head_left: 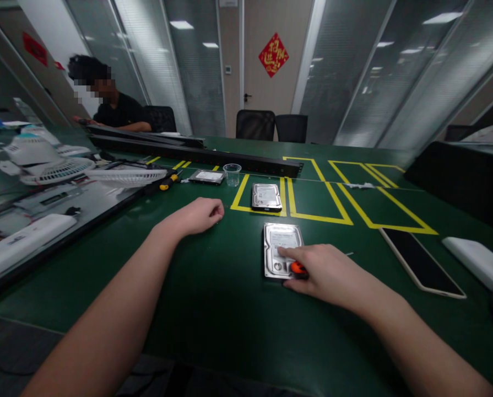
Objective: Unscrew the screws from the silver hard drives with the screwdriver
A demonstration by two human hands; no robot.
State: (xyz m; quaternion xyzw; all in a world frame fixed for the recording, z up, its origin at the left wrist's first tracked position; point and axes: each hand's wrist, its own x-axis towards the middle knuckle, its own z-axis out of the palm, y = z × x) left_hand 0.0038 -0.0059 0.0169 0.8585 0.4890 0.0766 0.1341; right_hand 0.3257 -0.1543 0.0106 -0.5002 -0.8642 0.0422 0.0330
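Observation:
My right hand (pixel 318 270) is closed around an orange-handled screwdriver (pixel 299 268), most of it hidden by the palm. A thin tip shows past the back of the hand. Its index finger is stretched onto the label of a silver hard drive (pixel 277 238) lying flat on the table. Left of that drive, my left hand (pixel 205 215) rests with its fingers curled in; whatever they may hold is hidden. A second hard drive (pixel 266 196) lies farther back, inside a yellow tape outline. A third hard drive (pixel 207 176) sits beside a clear plastic cup (pixel 232 175).
The green table (pixel 213 309) bears yellow tape outlines (pixel 320 217). At right lie a phone (pixel 422 262) and a white device (pixel 481 264). A yellow-black screwdriver (pixel 169 182) and white fan parts (pixel 58 168) are left. Long black bars (pixel 188 151) cross the back, near a seated person (pixel 118 110).

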